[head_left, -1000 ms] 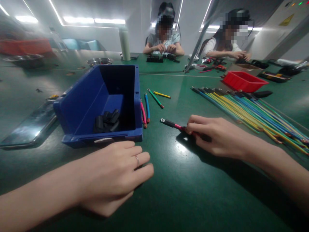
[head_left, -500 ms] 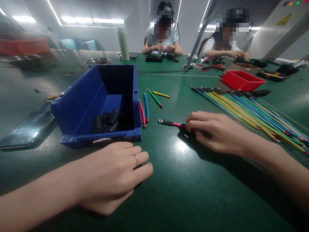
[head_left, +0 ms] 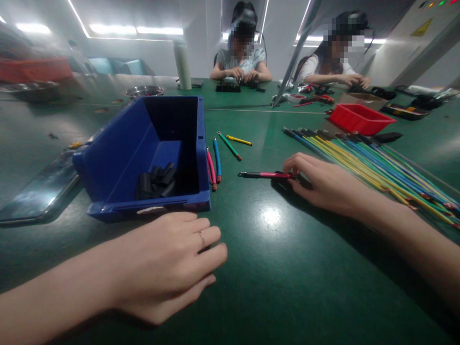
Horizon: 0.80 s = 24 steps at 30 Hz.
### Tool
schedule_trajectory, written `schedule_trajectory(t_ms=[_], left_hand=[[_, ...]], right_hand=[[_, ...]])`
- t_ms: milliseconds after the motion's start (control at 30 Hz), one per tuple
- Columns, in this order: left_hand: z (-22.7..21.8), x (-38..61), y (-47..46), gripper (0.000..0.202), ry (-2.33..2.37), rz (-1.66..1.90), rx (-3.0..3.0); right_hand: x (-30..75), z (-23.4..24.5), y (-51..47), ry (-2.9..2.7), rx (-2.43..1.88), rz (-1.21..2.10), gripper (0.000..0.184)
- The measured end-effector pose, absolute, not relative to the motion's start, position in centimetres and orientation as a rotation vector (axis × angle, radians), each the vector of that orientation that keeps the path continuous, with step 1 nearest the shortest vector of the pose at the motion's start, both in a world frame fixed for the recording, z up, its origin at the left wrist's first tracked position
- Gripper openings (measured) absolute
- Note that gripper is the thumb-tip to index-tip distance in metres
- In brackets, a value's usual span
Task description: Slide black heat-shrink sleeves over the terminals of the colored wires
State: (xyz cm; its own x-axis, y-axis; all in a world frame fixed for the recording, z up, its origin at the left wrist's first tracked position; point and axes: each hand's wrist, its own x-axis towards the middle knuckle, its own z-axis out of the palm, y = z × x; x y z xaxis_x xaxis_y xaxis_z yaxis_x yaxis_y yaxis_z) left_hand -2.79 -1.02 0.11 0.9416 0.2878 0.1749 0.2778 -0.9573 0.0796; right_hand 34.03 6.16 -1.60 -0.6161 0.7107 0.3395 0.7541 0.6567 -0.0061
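My right hand (head_left: 311,176) pinches the right end of a short red cable (head_left: 268,175) lying low over the green table. A black sleeve covers the cable's left end, where a small metal lug sticks out. My left hand (head_left: 179,258) rests palm down in front of the blue bin (head_left: 143,207), fingers loosely bent and thumb apart, with nothing visible in it. Black sleeve pieces (head_left: 158,179) lie inside the bin. Beside its right wall are short pink cables (head_left: 212,170), a blue cable (head_left: 217,160), a green cable (head_left: 230,146) and a yellow cable (head_left: 239,140).
A row of long yellow, green and blue cables (head_left: 362,163) spreads across the right, with a red tray (head_left: 361,120) behind. At left lies a phone (head_left: 39,191). A pale bottle (head_left: 182,67) and metal bowl (head_left: 143,91) stand farther back. Two people work across the table.
My right hand has moved slightly up and its grip is nearer the red cable's end. The cable has turned, so its lug now shows edge-on. My left thumb has stretched out a little.
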Motion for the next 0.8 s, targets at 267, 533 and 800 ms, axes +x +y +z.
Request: schedule_trajectory(t_ms=[267,533,800], left_hand=[[0.0,-2.9,-0.9,0.002,0.441,0.286,3.036],[0.0,-2.9,-1.0,0.002,0.44,0.29,3.039],[0.0,-3.0,-1.0,0.004,0.44,0.268,3.045]], right_hand=[[35.0,-1.9,6.8,-2.516,-1.372,-0.139,0.021],[35.6,-2.1,7.1,-2.461,-1.493,-0.225,0.023],[36.4,-2.4,8.0,-2.399,-1.616,-0.34,0.028]])
